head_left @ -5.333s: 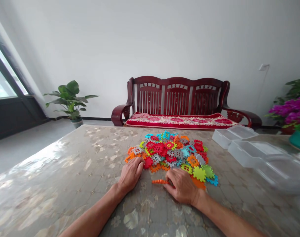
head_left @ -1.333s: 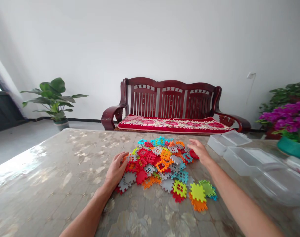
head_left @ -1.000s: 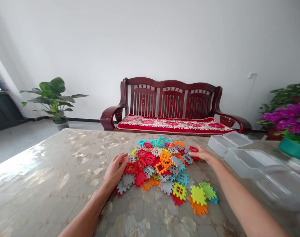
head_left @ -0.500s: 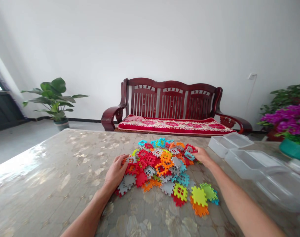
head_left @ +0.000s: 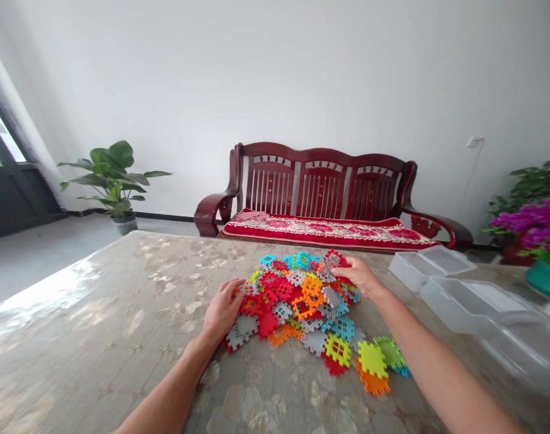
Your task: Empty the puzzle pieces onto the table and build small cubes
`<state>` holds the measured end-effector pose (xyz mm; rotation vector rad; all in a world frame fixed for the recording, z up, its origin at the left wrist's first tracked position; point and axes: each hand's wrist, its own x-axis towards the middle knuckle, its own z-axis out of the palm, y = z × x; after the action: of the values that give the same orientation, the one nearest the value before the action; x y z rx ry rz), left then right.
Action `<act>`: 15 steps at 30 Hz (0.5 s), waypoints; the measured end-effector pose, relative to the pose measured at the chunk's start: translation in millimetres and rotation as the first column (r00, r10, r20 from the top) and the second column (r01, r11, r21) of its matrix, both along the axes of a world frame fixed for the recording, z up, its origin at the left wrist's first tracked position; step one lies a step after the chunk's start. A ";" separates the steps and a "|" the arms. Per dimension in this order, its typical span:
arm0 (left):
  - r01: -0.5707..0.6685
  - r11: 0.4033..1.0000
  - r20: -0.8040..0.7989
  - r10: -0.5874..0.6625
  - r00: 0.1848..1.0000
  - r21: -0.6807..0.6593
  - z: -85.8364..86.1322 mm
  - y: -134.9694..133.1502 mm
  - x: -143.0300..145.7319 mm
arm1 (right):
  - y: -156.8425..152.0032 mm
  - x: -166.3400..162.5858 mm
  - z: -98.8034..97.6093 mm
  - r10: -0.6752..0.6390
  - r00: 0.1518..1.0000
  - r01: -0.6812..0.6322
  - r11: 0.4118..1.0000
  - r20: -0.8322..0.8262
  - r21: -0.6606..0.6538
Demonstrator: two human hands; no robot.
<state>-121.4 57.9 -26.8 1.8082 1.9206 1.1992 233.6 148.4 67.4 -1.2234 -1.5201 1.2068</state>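
Observation:
A heap of toothed plastic building tiles (head_left: 281,289) in red, grey, orange, blue and lime green lies on the table between my hands. My right hand (head_left: 362,277) grips a red tile (head_left: 344,272) at the heap's far right; a grey-and-red windowed tile (head_left: 333,259) stands tilted against its fingers. On the left edge, my left hand (head_left: 224,307) rests with its fingers loosely extended against a grey windowed tile (head_left: 249,289). Toward me, a lime green solid tile (head_left: 372,359) overlaps an orange tile (head_left: 374,384). A lime green windowed tile (head_left: 338,351) lies beside them.
Clear plastic boxes (head_left: 451,299) stand on the right of the patterned table (head_left: 166,337). Behind the table is a dark red wooden bench (head_left: 322,187). A potted plant (head_left: 116,175) stands at the left, purple flowers (head_left: 535,223) at the right.
My right hand has moved left and up over the heap, lifting the red tile. My left hand stays at the heap's left edge. The whole view has shifted slightly.

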 end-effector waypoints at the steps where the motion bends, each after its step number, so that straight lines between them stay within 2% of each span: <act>1: 0.006 1.000 0.009 -0.006 1.000 0.011 0.5 -0.4 0.2 | -2.5 -9.2 3.8 0.039 0.999 -0.039 0.999 -0.001 0.015; 5: 0.018 0.998 0.051 -0.021 0.998 0.062 2.3 -2.1 1.5 | -11.4 -34.0 14.7 0.168 0.986 -0.167 0.983 -0.009 0.073; 8: 0.026 0.995 0.087 -0.035 0.996 0.095 2.7 -2.3 2.4 | -16.5 -32.3 15.2 0.176 0.984 -0.174 0.981 -0.006 0.090; 12: 0.063 0.988 0.196 -0.090 0.977 0.138 3.5 -2.9 4.8 | -23.7 -2.0 6.7 0.085 0.992 -0.094 0.991 0.097 0.091; 15: 0.087 0.979 0.240 -0.131 0.962 0.183 5.4 -4.7 7.2 | -34.0 32.0 -3.1 0.087 0.953 -0.109 0.992 0.292 0.059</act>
<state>-114.1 53.2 -21.4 1.7191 1.6010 1.5128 265.6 114.5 64.3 -1.3310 -1.8427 1.0566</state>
